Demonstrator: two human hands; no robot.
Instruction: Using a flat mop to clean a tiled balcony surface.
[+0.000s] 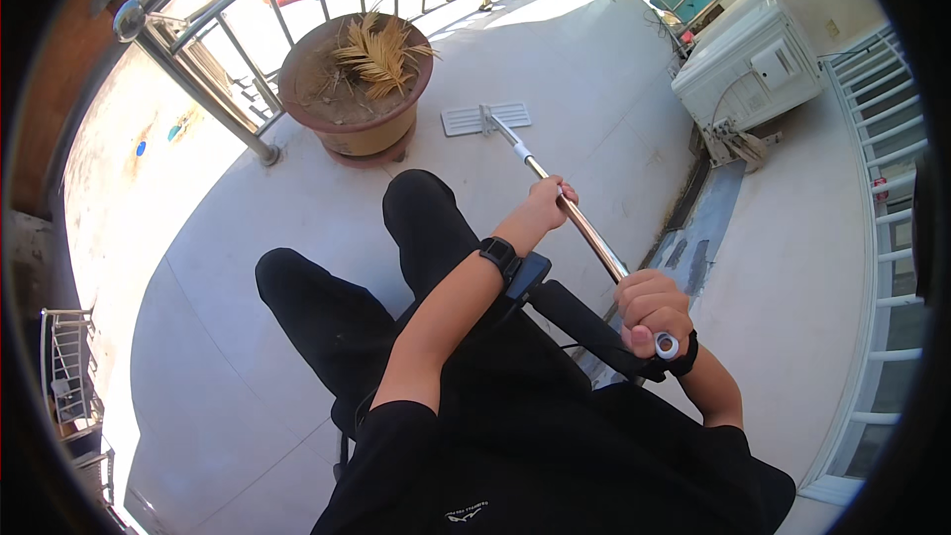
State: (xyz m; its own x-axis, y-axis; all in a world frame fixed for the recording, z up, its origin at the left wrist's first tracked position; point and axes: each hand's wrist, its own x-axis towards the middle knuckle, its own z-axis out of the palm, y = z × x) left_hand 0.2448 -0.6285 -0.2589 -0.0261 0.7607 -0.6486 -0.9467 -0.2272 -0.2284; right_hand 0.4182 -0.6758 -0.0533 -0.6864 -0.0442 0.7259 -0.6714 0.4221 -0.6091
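Observation:
A flat mop with a long metal pole (596,238) slants across the view in front of my body. Partway down that pole, my left hand (551,202) is wrapped around it. Closer to me, my right hand (655,306) grips the pole's upper end, and a white end cap with a hole (666,345) pokes out below the fist. At the far end the grey rectangular mop head (464,122) lies on the pale tiled floor (520,59), a little right of the potted plant. The underside of the mop head is hidden.
A big round planter (349,135) holding soil and a dried palm frond (383,56) stands by the metal railing (271,4). At right, an air conditioner's outdoor unit (750,63) is fixed to the wall near a white-barred window (891,260). My knees (420,197) are in front of the planter.

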